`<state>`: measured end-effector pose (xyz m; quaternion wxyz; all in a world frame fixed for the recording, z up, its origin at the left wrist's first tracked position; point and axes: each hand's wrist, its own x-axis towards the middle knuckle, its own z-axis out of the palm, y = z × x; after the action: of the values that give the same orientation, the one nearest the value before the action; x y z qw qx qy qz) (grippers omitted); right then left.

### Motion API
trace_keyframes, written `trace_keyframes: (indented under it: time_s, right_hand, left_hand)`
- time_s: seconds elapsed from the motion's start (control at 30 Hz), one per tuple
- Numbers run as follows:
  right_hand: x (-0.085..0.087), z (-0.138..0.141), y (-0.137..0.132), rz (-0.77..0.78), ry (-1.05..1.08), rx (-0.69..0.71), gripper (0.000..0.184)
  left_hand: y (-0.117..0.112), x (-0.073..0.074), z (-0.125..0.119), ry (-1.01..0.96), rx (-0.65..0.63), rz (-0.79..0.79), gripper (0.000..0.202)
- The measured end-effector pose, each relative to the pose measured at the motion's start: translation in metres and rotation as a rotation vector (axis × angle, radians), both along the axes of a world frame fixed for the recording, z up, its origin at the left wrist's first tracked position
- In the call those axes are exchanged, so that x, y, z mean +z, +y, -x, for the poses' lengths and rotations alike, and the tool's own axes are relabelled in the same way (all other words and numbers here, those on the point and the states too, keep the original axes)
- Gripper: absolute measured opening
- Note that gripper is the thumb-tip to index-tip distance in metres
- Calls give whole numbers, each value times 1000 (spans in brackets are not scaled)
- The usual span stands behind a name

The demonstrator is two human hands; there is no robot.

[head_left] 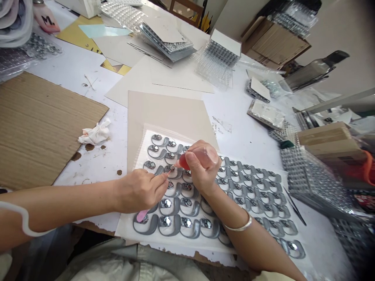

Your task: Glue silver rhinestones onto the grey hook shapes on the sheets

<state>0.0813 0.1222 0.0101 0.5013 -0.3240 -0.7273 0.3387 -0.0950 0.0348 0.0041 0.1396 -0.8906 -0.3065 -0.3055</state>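
Note:
My right hand (202, 168) is closed around a small squeeze bottle (202, 157) of reddish liquid, tilted with its nozzle pointing down to the left. Pinched in my left hand (143, 189) is a thin pink stick (142, 215); its flat rounded end sticks out below the palm and its fine tip is close to the nozzle. Whether tip and nozzle touch, I cannot tell. Beneath both hands lies a white sheet (129, 224) carrying rows of grey curved pieces (171, 232), each with a round clear stone. My hands and right forearm hide some of them.
A cardboard sheet (43, 128) and a crumpled tissue (96, 133) lie to the left. Beige card (164, 111) extends behind the white sheet. Black tweezers (295, 207) rest at its right edge. Packs of stones (313, 175) and a cardboard box (325, 134) stand further right.

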Motion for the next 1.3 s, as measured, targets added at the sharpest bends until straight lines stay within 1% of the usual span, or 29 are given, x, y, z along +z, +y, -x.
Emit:
trace_keyframes:
  time_s: [0.17,0.43,0.67,0.8,1.0,1.3]
  right_hand:
    - [1,1,0,-4,-9,-8,20]
    - [2,1,-1,-2,-29,-21,23]
    - [2,2,0,14,96,-28,19]
    - [5,3,0,-2,67,-25,20]
    - [4,3,0,-9,38,-27,22]
    - [3,2,1,9,67,-9,20]
  left_hand:
    - [-1,0,1,31,14,-22,16]
    - [-1,-2,1,19,-7,-7,14]
    - [0,-2,0,11,-12,-8,15]
    - [-1,-2,0,19,-19,-2,15]
    - [-1,-2,0,11,-29,-9,16]
    - [0,-2,1,13,-7,-16,16]
